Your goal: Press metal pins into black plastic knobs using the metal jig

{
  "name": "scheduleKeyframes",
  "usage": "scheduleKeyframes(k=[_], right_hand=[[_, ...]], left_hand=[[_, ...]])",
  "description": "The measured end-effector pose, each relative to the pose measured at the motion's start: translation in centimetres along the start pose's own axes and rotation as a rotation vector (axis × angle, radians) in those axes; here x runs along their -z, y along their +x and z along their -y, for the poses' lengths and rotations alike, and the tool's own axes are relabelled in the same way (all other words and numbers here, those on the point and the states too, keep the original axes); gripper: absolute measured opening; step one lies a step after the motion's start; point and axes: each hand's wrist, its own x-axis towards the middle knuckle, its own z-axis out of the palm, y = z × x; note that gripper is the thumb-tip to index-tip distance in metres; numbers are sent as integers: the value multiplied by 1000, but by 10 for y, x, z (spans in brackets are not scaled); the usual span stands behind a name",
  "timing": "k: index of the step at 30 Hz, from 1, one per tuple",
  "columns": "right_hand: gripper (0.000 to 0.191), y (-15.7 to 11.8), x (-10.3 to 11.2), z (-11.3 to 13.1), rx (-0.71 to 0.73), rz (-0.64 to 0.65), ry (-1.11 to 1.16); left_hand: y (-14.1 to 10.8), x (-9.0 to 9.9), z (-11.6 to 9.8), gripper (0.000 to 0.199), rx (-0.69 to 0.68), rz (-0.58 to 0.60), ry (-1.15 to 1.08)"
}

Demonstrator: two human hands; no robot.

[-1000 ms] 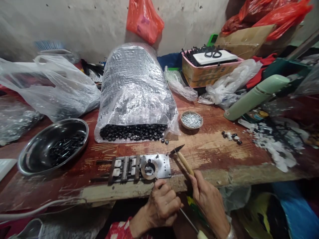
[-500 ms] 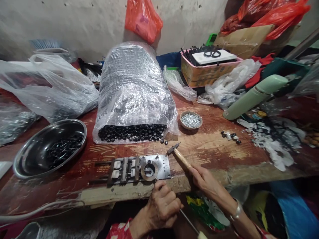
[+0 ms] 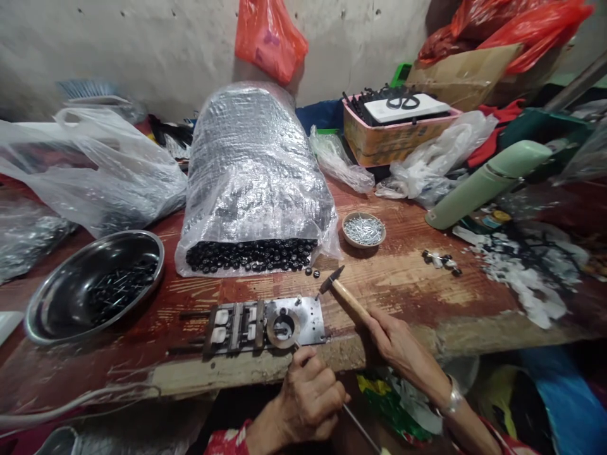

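Note:
My right hand is closed around the wooden handle of a small hammer. The hammer's dark head is near the right edge of a metal jig at the table's front. My left hand makes a fist around a thin metal rod. One end of this rod meets a steel ring on the jig; the other runs down past my hand to a pale tip at the bottom of the view. Small dark parts show inside the ring, their kind too small to tell.
A plastic sack spills black round pieces behind the jig. A small bowl of nails stands right of it. At left is a steel basin holding black-headed nails. A green flask leans at right, near white scraps.
The hammer head has shifted slightly up and right, with my right hand following a little. My left hand keeps its hold on the rod and stays nearly in place.

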Motion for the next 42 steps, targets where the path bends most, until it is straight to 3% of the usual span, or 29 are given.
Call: scheduleKeyframes(k=[5, 12, 15, 19, 21, 25, 34, 38, 42], right_hand=[[39, -1, -12, -9, -54, -184, 187], [38, -7, -18, 13, 15, 19, 10], [40, -2, -15, 9, 3, -34, 92], [38, -3, -17, 0, -65, -226, 227], [37, -8, -19, 2, -70, -198, 161], [37, -16, -20, 7, -3, -1, 16], [38, -7, -8, -8, -32, -171, 241], [38, 2, 9, 4, 1, -132, 86], [34, 23, 25, 22, 90, -22, -250]], left_hand=[[2, 1, 0, 4, -7, -11, 2], [0, 0, 0, 2, 6, 2, -5], [1, 0, 0, 3, -1, -4, -15], [3, 1, -1, 3, -1, -7, -20], [3, 1, -1, 3, 0, -9, -16], [0, 0, 0, 4, -8, -8, -12], [2, 0, 0, 2, -17, -4, -13], [1, -1, 0, 2, -11, -1, 6], [1, -1, 0, 5, -9, 12, 24]])
